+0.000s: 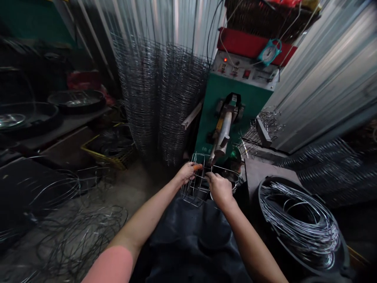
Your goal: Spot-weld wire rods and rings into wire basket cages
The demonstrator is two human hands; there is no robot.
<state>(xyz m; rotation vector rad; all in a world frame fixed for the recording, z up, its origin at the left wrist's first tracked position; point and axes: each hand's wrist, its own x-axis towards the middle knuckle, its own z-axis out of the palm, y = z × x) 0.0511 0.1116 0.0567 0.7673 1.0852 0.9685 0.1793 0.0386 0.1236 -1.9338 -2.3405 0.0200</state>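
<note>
A green machine with a long metal arm pointing down stands in front of me. Under the arm's tip is a small wire rack, above my dark apron. My left hand is closed on the rack's left side, with an orange cover on one finger. Close to the tip, my right hand has its fingers pressed together at the rack's right edge; what they pinch is too small to make out.
Tall stacks of wire racks stand behind on the left. A black tub of bent wire rings is at my right. Loose wire and a yellow crate lie left.
</note>
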